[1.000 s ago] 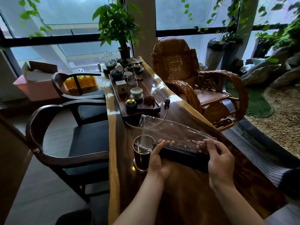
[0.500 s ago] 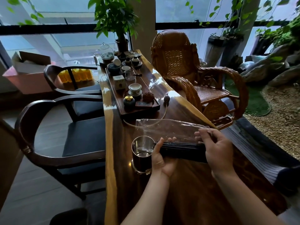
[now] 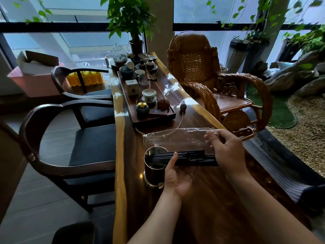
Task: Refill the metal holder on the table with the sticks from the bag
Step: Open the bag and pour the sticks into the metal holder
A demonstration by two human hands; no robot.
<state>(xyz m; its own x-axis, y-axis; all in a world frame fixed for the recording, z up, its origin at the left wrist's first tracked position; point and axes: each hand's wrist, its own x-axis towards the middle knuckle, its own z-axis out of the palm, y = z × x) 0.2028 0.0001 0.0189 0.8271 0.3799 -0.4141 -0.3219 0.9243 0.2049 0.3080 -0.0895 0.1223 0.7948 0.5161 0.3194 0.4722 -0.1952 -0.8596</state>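
While the hands grip the bag (image 3: 175,138): left hand (image 3: 175,175) lies palm-up under the bundle with its thumb pressed over the top; right hand (image 3: 226,150) clamps the bag's other end, fingers pinching the upper edge of the clear plastic.
Task's thing: dark sticks (image 3: 190,156) lie level inside the bag, held between the two hands, their left tips poised over the mouth of the metal holder (image 3: 153,170).
Holder: upright on the desk (image 3: 121,173), near its left edge and just beside the left hand; the inside is dark, and no stick can be seen standing in it.
Done so far: by the look of it, the bag is brought to the holder and the bundle is lined up.
Left to do: seemingly the whole transfer, sliding or tipping the sticks out so they stand in the holder; whether any tips have cleared the bag's mouth cannot be told.
Surface: long glossy slab of dark wood with a pale, wavy edge.
Beyond the bag: tea tray (image 3: 154,118) carrying cups, a lidded bowl and a gold-lidded jar (image 3: 142,107); a rubber bulb (image 3: 182,106) on a hose lies just beside it.
Room: two dark armchairs (image 3: 52,138) at left, rattan chair (image 3: 193,64) at right, potted plant (image 3: 133,20) at the far end before tall windows, gravel (image 3: 307,129) and rocks further right.
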